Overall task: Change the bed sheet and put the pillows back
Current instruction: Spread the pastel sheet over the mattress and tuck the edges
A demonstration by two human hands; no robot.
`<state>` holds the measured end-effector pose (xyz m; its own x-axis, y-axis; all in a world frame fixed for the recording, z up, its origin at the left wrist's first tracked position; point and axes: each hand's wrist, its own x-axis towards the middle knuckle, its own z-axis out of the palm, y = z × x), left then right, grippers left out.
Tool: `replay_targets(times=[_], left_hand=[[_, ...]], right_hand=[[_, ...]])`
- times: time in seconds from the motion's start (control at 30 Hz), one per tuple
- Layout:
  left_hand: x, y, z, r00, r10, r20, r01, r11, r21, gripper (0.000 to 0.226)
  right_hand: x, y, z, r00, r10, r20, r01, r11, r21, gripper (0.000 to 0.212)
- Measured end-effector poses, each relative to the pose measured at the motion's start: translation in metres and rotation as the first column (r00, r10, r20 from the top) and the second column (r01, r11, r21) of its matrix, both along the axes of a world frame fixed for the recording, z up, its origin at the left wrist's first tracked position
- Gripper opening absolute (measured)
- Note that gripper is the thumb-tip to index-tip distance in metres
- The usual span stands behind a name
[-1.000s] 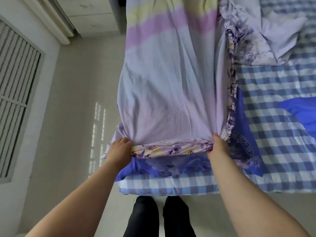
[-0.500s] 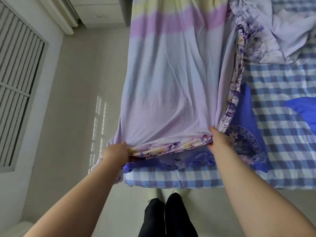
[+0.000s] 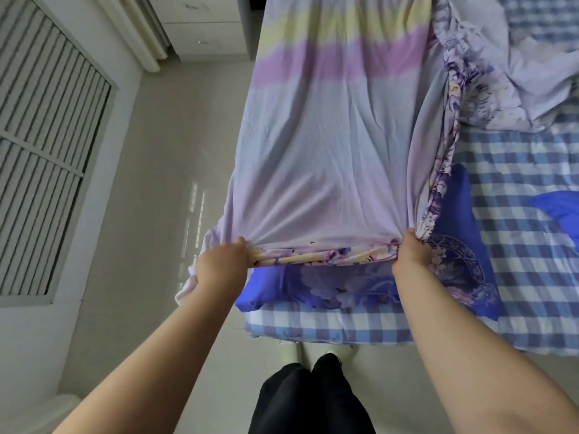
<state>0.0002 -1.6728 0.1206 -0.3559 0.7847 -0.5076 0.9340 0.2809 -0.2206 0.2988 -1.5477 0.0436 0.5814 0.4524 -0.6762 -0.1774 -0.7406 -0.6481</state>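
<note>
Left hand [image 3: 221, 267] and right hand [image 3: 410, 253] both clamp the sheet [image 3: 329, 145] hem, taut between them. Versus 0.5 s ago: grips unchanged, left hand drifted toward 7 o'clock off the mattress [image 3: 517, 245] corner.

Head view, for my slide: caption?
Both hands, left hand and right hand, grip the lilac sheet over the checked bed.

Louvred shutter [image 3: 47, 145], tiled floor [image 3: 163, 183], white drawer cabinet [image 3: 203, 26]

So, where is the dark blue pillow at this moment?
In the head view the dark blue pillow lies at the near edge of the checked mattress, just under the lilac sheet held between both hands.
</note>
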Motion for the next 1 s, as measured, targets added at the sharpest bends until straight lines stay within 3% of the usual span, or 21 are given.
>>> replay_targets(times=[0.07,0.17,0.23,0.33,0.53,0.6,0.7,0.87,1.0], left_hand=[[0.002,-0.009,-0.003,1.000,-0.031,-0.006,0.030,0.992,-0.125,0.055],[-0.001,-0.027,-0.023,1.000,-0.013,-0.009,0.010,0.951,-0.309,0.067],[0.000,-0.029,-0.031,1.000,-0.006,-0.016,0.000,0.940,-0.340,0.065],[0.009,-0.026,-0.029,0.999,-0.046,0.001,0.043,0.933,-0.357,0.050],[0.044,-0.012,-0.018,0.979,-0.201,0.025,0.189,0.868,-0.459,0.035],[0.062,-0.008,-0.009,0.968,-0.250,-0.002,0.221,0.860,-0.460,0.036],[0.101,0.001,0.001,0.966,-0.257,0.008,0.234,0.868,-0.439,0.040],[0.204,0.025,0.001,0.968,-0.220,0.119,0.244,0.935,-0.256,0.036],[0.330,0.053,0.006,0.953,-0.139,0.270,0.215,0.936,-0.279,0.043]], right_hand=[[-0.004,-0.004,0.009,1.000,0.018,0.026,-0.018,1.000,0.016,0.061],[0.000,-0.012,0.010,0.994,0.039,-0.100,-0.041,0.999,-0.018,0.057],[0.004,-0.019,0.011,0.983,0.029,-0.180,-0.034,0.999,-0.026,0.044],[0.010,-0.030,0.017,0.983,0.059,-0.173,-0.068,0.997,-0.048,0.028],[0.055,-0.040,-0.014,0.978,0.155,-0.137,-0.160,0.987,-0.025,0.041],[0.073,-0.046,-0.023,0.972,0.177,-0.157,-0.185,0.982,-0.041,0.043],[0.096,-0.059,-0.007,0.940,0.143,-0.309,-0.176,0.981,-0.082,0.039],[0.156,-0.077,0.038,0.865,0.068,-0.497,-0.151,0.980,-0.129,0.005],[0.248,-0.080,0.050,0.824,0.052,-0.564,-0.147,0.981,-0.125,0.016]])
